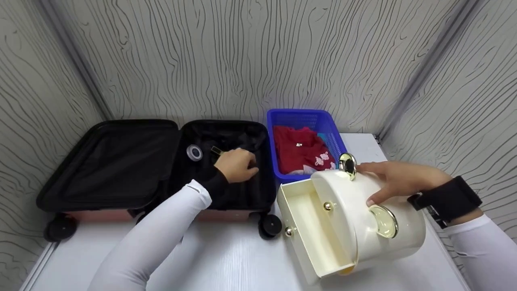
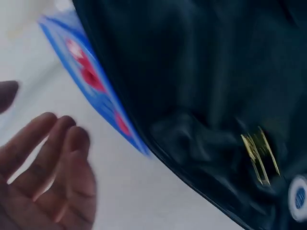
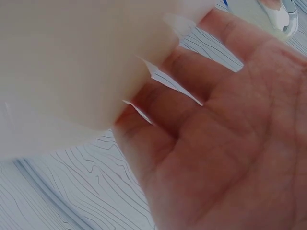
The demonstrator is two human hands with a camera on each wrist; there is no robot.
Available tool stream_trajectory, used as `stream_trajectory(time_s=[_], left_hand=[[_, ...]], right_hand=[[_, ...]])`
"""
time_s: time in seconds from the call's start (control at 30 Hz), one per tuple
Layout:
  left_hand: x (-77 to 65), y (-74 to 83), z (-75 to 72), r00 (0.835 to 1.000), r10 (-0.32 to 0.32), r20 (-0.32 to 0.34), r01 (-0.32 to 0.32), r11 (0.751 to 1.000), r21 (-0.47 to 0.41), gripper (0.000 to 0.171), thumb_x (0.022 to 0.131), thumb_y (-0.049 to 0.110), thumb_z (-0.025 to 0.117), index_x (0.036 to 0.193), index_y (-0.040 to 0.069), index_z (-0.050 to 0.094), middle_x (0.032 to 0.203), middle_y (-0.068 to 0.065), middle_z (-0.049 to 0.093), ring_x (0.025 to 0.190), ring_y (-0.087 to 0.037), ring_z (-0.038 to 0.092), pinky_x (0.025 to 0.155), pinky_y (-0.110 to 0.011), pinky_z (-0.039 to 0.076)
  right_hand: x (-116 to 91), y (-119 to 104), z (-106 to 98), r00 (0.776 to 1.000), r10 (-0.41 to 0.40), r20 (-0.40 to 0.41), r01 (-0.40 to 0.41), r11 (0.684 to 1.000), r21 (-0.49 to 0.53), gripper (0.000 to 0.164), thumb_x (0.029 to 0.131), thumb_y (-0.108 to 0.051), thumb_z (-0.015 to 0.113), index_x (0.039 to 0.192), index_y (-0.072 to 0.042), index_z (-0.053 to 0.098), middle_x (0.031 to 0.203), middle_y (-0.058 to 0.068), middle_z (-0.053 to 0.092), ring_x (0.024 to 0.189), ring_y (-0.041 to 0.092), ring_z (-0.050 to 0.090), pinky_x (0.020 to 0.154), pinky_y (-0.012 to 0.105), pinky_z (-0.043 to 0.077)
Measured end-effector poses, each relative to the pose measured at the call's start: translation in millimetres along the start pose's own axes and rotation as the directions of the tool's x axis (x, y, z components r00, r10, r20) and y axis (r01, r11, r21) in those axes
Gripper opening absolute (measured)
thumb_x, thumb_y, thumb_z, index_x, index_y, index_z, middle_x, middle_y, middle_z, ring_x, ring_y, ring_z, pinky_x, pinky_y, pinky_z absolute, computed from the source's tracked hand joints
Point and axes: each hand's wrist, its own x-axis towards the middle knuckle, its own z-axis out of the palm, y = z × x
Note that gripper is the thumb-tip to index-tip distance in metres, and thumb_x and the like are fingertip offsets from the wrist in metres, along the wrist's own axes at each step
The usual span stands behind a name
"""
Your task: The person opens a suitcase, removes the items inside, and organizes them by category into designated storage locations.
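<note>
My left hand (image 1: pixel 237 165) hovers over the right half of an open suitcase (image 1: pixel 254 194). The left wrist view shows its fingers loosely bent with nothing between them. Just beyond this hand, in the black lining, lies a small black rectangular item with gold edges (image 1: pixel 217 150). A round pale-rimmed container (image 1: pixel 194 152) sits left of it. On the right, my right hand (image 1: pixel 398 182) rests with fingers spread on the curved side of a cream storage box (image 1: pixel 404 226). The box is tilted, and its drawer (image 1: pixel 313 226) with gold knobs is pulled out.
A blue basket (image 1: pixel 271 133) with folded red clothing (image 1: pixel 297 149) stands between suitcase and back wall corner. The suitcase's other half (image 1: pixel 117 161) lies open at left. Black wheels (image 1: pixel 270 226) stick out at the front, on the white table (image 1: pixel 226 258). Patterned panels enclose the sides and back.
</note>
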Motion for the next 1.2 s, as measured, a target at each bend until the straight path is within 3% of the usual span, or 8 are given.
stream_trajectory(time_s=[0.27,0.4,0.47,0.6,0.63,0.8,1.07,1.2], left_hand=[[32.6,-52.7,8.9,0.978,-0.158,0.139,0.146,0.985,0.091,0.017,0.096,0.022,0.077,0.096,0.005,0.08,0.101,-0.015,0.081,0.095,-0.036,0.077,0.085,-0.057,0.062],[52.4,-94.8,39.7,0.963,-0.192,0.189,0.168,0.976,0.139,0.013,0.093,0.015,0.072,0.093,0.003,0.079,0.107,-0.018,0.081,0.099,-0.037,0.078,0.087,-0.057,0.063],[55.4,-105.0,46.6,0.952,-0.221,0.213,0.185,0.967,0.174,0.017,0.095,0.014,0.07,0.1,0.001,0.08,0.115,-0.021,0.08,0.108,-0.04,0.076,0.093,-0.058,0.062],[52.2,-113.4,50.3,0.927,-0.28,0.25,0.222,0.946,0.236,0.031,0.101,0.019,0.068,0.124,0.001,0.077,0.134,-0.021,0.073,0.127,-0.043,0.067,0.102,-0.059,0.059],[44.5,-99.7,35.4,0.907,-0.316,0.279,0.247,0.935,0.256,0.033,0.103,0.017,0.066,0.13,0.0,0.075,0.139,-0.023,0.07,0.133,-0.046,0.063,0.105,-0.062,0.056],[39.4,-106.4,35.4,0.878,-0.366,0.308,0.275,0.913,0.302,0.047,0.106,0.018,0.06,0.151,0.002,0.06,0.158,-0.022,0.055,0.15,-0.05,0.047,0.109,-0.066,0.052],[44.8,-123.9,45.7,0.866,-0.389,0.314,0.293,0.904,0.312,0.053,0.104,0.014,0.062,0.155,0.003,0.054,0.162,-0.022,0.052,0.153,-0.048,0.043,0.114,-0.068,0.048],[52.7,-134.1,59.2,0.877,-0.364,0.313,0.261,0.909,0.325,0.04,0.105,0.011,0.06,0.144,0.005,0.067,0.15,-0.021,0.064,0.141,-0.046,0.056,0.109,-0.066,0.052]], right_hand=[[-1,-4,1,1.0,0.031,0.005,-0.031,0.998,0.047,0.101,0.082,-0.053,0.091,0.161,-0.006,0.049,0.159,0.027,0.055,0.143,0.053,0.055,0.114,0.071,0.044],[-2,-5,1,1.0,0.024,0.002,-0.024,0.999,0.048,0.102,0.082,-0.053,0.091,0.161,-0.005,0.049,0.16,0.027,0.054,0.144,0.055,0.053,0.115,0.072,0.043],[-3,-6,1,1.0,0.018,-0.001,-0.018,0.999,0.05,0.102,0.082,-0.053,0.091,0.161,-0.004,0.049,0.161,0.027,0.053,0.145,0.055,0.052,0.115,0.073,0.042],[-5,-8,2,1.0,0.03,0.007,-0.03,0.997,0.073,0.103,0.082,-0.055,0.09,0.162,-0.006,0.049,0.162,0.026,0.053,0.145,0.053,0.053,0.115,0.071,0.044],[-6,-8,2,0.999,0.032,0.009,-0.033,0.996,0.077,0.103,0.082,-0.056,0.09,0.162,-0.006,0.048,0.162,0.025,0.053,0.145,0.052,0.053,0.114,0.071,0.045],[-6,-9,1,1.0,0.017,0.006,-0.017,0.997,0.074,0.102,0.082,-0.057,0.09,0.161,-0.007,0.05,0.161,0.024,0.055,0.143,0.051,0.055,0.112,0.07,0.048],[-6,-6,-2,1.0,-0.002,-0.012,0.003,0.999,0.054,0.101,0.081,-0.057,0.09,0.16,-0.008,0.052,0.161,0.024,0.055,0.143,0.051,0.056,0.114,0.07,0.045],[-6,-4,-2,1.0,0.007,-0.01,-0.007,0.999,0.053,0.101,0.081,-0.059,0.089,0.16,-0.009,0.052,0.159,0.023,0.057,0.141,0.048,0.058,0.113,0.068,0.047]])
